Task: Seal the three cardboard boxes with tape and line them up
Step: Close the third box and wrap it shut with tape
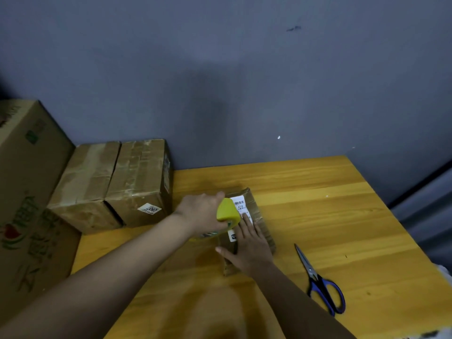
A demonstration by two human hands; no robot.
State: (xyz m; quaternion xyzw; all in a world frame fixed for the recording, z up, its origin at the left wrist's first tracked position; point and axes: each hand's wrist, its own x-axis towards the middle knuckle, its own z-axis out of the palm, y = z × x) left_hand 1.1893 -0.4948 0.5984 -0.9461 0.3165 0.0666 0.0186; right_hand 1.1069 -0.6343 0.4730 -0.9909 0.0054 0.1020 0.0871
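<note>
Gripping yellow tape dispenser (228, 211) over small box (259, 216), contents unseen, right hand (247, 248) flat

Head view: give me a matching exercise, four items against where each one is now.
Items:
1. scissors
2. tape dispenser
3. right hand
4. two taped boxes

Places:
A. held in the left hand
B. flat on the small box
C. back left of the table, side by side
D. on the table, right of the small box

Pairs: 1-D, 2-A, 3-B, 4-C
</note>
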